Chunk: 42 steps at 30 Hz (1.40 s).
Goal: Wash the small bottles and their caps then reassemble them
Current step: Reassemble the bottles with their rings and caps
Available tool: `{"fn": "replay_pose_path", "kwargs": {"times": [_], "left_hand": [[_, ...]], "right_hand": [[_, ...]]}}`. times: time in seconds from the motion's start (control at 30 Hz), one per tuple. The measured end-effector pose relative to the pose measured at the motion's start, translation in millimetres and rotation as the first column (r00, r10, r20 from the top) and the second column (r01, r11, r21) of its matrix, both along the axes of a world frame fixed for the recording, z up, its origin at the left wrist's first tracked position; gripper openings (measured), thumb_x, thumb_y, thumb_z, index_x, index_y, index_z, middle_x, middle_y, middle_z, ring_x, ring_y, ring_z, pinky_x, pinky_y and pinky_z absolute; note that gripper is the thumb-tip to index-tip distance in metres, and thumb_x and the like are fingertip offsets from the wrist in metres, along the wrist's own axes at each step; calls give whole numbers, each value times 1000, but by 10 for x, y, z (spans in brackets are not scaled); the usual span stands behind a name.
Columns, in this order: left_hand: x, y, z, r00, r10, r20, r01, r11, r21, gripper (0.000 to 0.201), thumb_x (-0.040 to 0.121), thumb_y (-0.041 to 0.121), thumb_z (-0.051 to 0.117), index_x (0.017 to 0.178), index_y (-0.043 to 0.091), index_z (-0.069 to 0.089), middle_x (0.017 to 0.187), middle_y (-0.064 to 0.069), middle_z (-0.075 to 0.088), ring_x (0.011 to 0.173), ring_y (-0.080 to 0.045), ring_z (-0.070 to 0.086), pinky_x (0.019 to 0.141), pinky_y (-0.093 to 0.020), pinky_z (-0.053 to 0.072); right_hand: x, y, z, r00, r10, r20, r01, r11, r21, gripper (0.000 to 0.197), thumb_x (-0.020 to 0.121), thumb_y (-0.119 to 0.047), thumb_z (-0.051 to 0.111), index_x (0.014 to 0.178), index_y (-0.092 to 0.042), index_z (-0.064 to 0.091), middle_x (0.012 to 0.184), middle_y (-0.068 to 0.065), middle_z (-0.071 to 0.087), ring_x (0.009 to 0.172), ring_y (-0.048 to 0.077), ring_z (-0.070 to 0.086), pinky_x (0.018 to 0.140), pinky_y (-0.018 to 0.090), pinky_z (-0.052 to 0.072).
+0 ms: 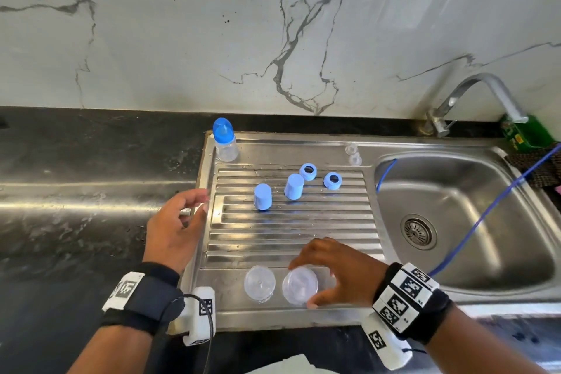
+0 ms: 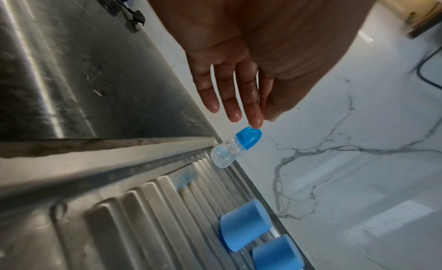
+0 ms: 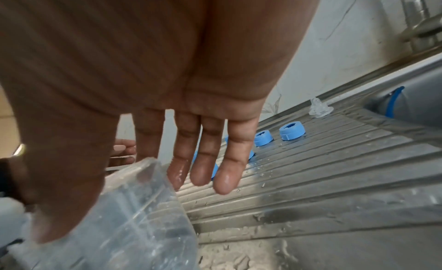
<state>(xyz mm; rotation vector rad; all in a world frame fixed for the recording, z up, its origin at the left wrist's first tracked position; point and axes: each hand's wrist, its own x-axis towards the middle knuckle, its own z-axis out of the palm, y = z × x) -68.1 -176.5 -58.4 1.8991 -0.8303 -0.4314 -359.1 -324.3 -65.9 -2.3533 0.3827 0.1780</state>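
Two clear bottles without caps stand at the drainboard's front edge, one on the left [image 1: 260,283] and one on the right [image 1: 300,284]. My right hand [image 1: 306,282] spans the right bottle [image 3: 134,217]: the thumb lies against its side and the wet fingers [image 3: 203,176] are straight. My left hand [image 1: 205,202] hovers with relaxed fingers over the drainboard's left edge and holds nothing. Two blue dome caps [image 1: 263,197] [image 1: 294,191], two blue rings [image 1: 308,171] [image 1: 332,181] and clear nipples [image 1: 353,155] lie on the ribs. An assembled bottle with a blue cap [image 1: 224,141] [image 2: 235,147] stands at the back left corner.
The steel drainboard [image 1: 288,237] is wet. To its right lies the sink basin [image 1: 455,222] with a tap [image 1: 473,94] and a blue hose [image 1: 485,215] running into it. A green packet [image 1: 525,133] sits behind the sink. Black counter [image 1: 76,222] lies to the left.
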Motion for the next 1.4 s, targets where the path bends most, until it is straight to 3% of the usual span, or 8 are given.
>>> {"fn": "replay_pose_path", "kwargs": {"times": [0.1, 0.27, 0.4, 0.5, 0.7, 0.9, 1.1, 1.4], "left_hand": [[-66, -94, 130, 996, -71, 60, 72, 997, -6, 21, 94, 20, 67, 107, 36, 69, 103, 18, 71, 96, 2, 64, 81, -21, 50], [-206, -334, 386, 973, -219, 72, 222, 974, -47, 18, 93, 25, 69, 111, 30, 69, 105, 17, 72, 98, -2, 65, 81, -24, 53], [-321, -483, 546, 886, -459, -67, 461, 887, 17, 56, 79, 65, 67, 127, 38, 60, 116, 21, 68, 100, -4, 68, 81, -23, 54], [-455, -540, 639, 803, -577, -150, 586, 810, 20, 56, 82, 64, 67, 131, 40, 57, 111, 20, 69, 92, -11, 72, 76, -31, 60], [-620, -678, 733, 757, -638, 140, 635, 769, 68, 45, 79, 48, 79, 118, 31, 65, 102, 17, 67, 79, -13, 63, 68, -19, 52], [-755, -746, 643, 640, -734, 227, 704, 679, 210, 45, 79, 40, 82, 118, 40, 59, 112, 18, 59, 84, -9, 58, 72, -19, 50], [-523, -658, 516, 770, -609, 190, 573, 792, 210, 42, 82, 35, 81, 120, 37, 61, 108, 21, 64, 84, -4, 63, 70, -6, 42], [-400, -535, 428, 823, -550, 144, 522, 831, 191, 35, 85, 30, 78, 118, 32, 65, 104, 18, 69, 86, -5, 66, 74, -4, 41]], "right_hand": [[-32, -87, 98, 987, -152, 48, 149, 987, 63, 57, 75, -44, 84, 127, -35, 61, 114, -14, 59, 98, 6, 57, 78, 8, 43], [-75, -276, 355, 862, -473, 185, 402, 858, 320, 53, 72, -32, 88, 121, -33, 66, 111, -10, 69, 100, 13, 67, 87, 34, 58], [-61, -316, 438, 786, -584, 202, 346, 687, 640, 57, 78, -6, 81, 128, -22, 58, 124, 4, 67, 114, 26, 65, 96, 38, 55], [-18, -280, 435, 748, -630, 211, 322, 622, 714, 58, 81, 13, 72, 129, -11, 51, 126, 1, 67, 116, 20, 64, 91, 31, 54], [54, -194, 287, 819, -550, 163, 451, 793, 410, 60, 77, -15, 86, 125, -29, 52, 117, -18, 66, 114, 3, 61, 90, 36, 56], [185, -201, 184, 829, -456, 324, 444, 889, 113, 60, 76, -41, 84, 130, -33, 59, 114, -24, 61, 102, 3, 56, 78, 10, 42], [241, -308, -193, 860, -479, 174, 486, 874, 3, 60, 74, -33, 87, 128, -25, 62, 109, -20, 58, 84, -11, 48, 77, 4, 33], [272, -366, -546, 881, -471, 44, 473, 879, -58, 64, 75, -40, 83, 133, -30, 57, 117, -17, 58, 95, 1, 41, 90, 20, 34]]}}
